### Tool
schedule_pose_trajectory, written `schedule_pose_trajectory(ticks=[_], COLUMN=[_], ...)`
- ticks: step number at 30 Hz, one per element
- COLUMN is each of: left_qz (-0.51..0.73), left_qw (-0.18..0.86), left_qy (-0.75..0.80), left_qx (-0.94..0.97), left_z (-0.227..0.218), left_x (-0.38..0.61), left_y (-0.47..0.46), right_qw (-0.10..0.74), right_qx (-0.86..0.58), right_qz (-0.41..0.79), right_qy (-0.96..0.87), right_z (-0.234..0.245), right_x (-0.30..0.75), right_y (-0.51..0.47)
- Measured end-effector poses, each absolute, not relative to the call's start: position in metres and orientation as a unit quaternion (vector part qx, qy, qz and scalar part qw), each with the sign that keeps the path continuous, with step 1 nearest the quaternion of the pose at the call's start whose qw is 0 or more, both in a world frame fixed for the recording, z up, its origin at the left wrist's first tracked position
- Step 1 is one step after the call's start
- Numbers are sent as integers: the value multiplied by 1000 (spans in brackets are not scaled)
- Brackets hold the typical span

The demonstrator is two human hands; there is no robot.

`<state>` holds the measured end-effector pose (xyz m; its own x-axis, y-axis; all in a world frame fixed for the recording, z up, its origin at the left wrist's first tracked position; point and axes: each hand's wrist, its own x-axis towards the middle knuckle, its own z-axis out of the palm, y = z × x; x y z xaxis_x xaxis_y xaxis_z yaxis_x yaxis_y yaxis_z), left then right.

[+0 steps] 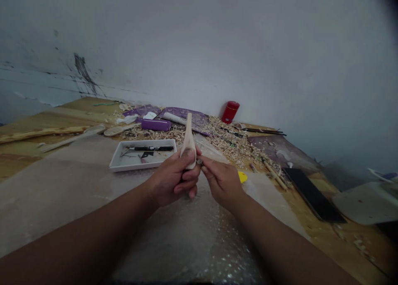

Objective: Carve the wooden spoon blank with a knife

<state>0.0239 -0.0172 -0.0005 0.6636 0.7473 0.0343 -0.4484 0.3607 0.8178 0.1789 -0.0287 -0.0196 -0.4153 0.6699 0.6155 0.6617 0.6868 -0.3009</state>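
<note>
A pale wooden spoon [188, 138] stands nearly upright, its narrow handle pointing up and its wider end down in my left hand [177, 177]. The fingers and thumb of that hand are wrapped round the wide end. Close against it on the right, my right hand [224, 181] is closed in a pinch beside the spoon's edge. Something small and greyish shows at its fingertips, too small to name. A yellow rounded piece [242, 177] sticks out behind the right hand; whether the hand holds it, I cannot tell.
Behind my hands stands a white tray [139, 166] with a black-handled tool. Wood shavings [230, 142] cover the back, with a purple case [155, 124] and red container [230, 112]. Wooden spoons [120, 130] lie left; a black phone-like slab [312, 194] lies right.
</note>
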Motion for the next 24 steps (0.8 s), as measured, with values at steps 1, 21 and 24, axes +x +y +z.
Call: schedule_pose_trajectory(ticks=[1,21,24], left_qz=[372,371,379], left_qw=[800,702,696], left_qy=[180,283,285], left_qx=[435,538,539], left_z=[-1,-10,-12], left_x=[24,28,27], left_y=[-17,-13,-12], right_qw=[374,380,360], right_qx=[-398,-420,-421], right_qz=[7,-48,-48], right_qy=[-837,-823,-831], right_z=[-20,-19,-17], right_x=[180,189,189], right_y=[-28,-22,-22])
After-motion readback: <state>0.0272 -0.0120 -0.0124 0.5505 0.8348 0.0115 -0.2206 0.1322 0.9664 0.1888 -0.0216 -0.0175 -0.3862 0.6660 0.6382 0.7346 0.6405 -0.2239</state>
